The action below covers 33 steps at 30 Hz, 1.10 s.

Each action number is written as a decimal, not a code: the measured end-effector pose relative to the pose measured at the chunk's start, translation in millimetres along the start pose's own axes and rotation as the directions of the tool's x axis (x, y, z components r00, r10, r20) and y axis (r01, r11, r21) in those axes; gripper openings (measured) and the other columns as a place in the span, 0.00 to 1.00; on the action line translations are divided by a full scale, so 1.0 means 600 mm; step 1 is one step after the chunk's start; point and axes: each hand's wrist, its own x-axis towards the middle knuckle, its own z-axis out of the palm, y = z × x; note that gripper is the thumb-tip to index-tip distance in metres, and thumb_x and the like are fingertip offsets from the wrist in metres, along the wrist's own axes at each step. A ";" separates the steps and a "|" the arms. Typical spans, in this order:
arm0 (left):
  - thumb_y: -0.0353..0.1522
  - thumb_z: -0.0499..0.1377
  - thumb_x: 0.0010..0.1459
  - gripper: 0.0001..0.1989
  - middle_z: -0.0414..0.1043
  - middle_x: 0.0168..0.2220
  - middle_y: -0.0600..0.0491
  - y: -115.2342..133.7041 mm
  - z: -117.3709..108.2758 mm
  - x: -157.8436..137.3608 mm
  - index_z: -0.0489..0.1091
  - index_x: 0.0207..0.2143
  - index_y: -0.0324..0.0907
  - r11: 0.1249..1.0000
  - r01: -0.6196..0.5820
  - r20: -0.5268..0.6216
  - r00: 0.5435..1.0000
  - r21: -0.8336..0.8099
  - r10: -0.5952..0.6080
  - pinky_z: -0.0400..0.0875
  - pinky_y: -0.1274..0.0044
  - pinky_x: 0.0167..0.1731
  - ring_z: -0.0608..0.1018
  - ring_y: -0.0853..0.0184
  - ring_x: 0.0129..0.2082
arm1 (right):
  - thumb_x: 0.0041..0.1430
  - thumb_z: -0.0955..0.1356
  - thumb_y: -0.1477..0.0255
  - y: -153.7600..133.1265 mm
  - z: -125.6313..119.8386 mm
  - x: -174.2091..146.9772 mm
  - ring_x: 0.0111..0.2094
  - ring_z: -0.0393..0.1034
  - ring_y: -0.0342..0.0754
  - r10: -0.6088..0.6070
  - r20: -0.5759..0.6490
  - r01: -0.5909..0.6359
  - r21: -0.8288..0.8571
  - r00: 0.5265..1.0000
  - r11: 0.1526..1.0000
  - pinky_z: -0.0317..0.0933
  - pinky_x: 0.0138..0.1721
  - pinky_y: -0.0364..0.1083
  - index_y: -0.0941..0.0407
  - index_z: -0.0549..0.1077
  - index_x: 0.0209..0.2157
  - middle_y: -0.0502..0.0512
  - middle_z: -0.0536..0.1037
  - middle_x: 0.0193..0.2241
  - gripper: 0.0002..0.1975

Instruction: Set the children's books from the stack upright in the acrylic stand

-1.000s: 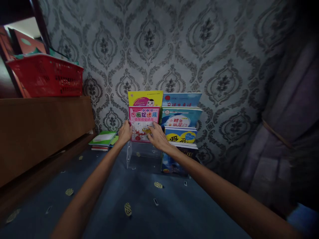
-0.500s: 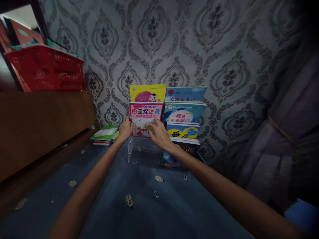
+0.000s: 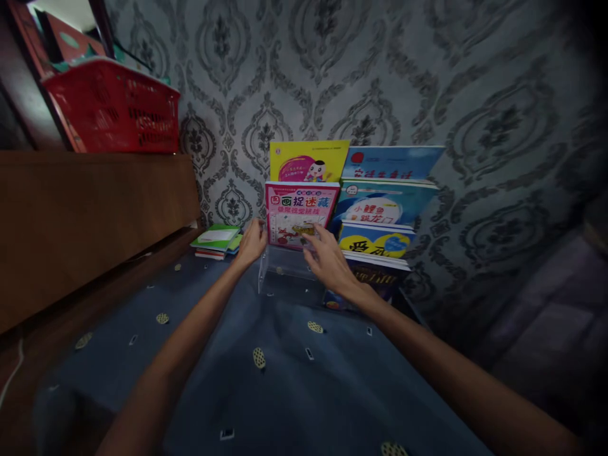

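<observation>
A clear plastic book rack (image 3: 289,269) stands on the blue cloth, holding several picture books in tiers. My left hand (image 3: 253,242) is at the rack's left edge, fingers curled in beside a pink book (image 3: 304,201); its fingertips are partly hidden. My right hand (image 3: 327,256) is in front of that book's lower right, fingers apart and nothing held. Behind the pink book rises a yellow book (image 3: 308,155). The right column has a blue book (image 3: 392,161), a teal book (image 3: 384,201), a blue-and-yellow book (image 3: 375,240) and a dark book (image 3: 375,272), partly covered by my right arm.
Left of the rack lies a small stack of books (image 3: 216,238) with a green one on top. A red plastic basket (image 3: 118,107) sits on a wooden cabinet (image 3: 104,221). Patterned wallpaper (image 3: 228,126) backs the rack. Blue patterned cloth (image 3: 209,380) spreads in front.
The view has shifted, so the rack appears farther right and higher. My right hand has drawn slightly down and right from the pink book; my left fingers sit just outside its left edge.
</observation>
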 end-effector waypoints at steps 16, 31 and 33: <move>0.27 0.56 0.60 0.35 0.46 0.74 0.36 -0.264 0.030 -0.039 0.53 0.70 0.39 0.809 0.221 0.125 0.933 0.545 -0.338 0.50 0.47 0.67 0.47 0.46 0.74 | 0.71 0.60 0.62 -0.060 0.119 -0.317 0.50 0.79 0.56 0.174 0.415 -0.363 0.437 0.893 0.823 0.74 0.52 0.57 0.50 0.81 0.51 0.60 0.84 0.47 0.21; 0.21 0.49 0.59 0.30 0.72 0.59 0.35 -0.326 -0.002 0.015 0.62 0.65 0.39 0.773 0.032 0.257 0.934 0.633 -0.249 0.49 0.46 0.65 0.60 0.51 0.70 | 0.72 0.61 0.62 -0.057 0.116 -0.317 0.51 0.79 0.56 0.139 0.379 -0.314 0.454 0.915 0.833 0.72 0.56 0.59 0.49 0.81 0.51 0.60 0.84 0.47 0.19; 0.21 0.49 0.59 0.28 0.74 0.58 0.35 -0.326 -0.009 0.016 0.66 0.61 0.40 0.772 0.010 0.270 0.934 0.635 -0.234 0.51 0.47 0.64 0.63 0.52 0.69 | 0.72 0.61 0.62 -0.055 0.118 -0.319 0.51 0.79 0.56 0.136 0.360 -0.303 0.462 0.923 0.834 0.73 0.55 0.58 0.49 0.81 0.51 0.60 0.84 0.47 0.18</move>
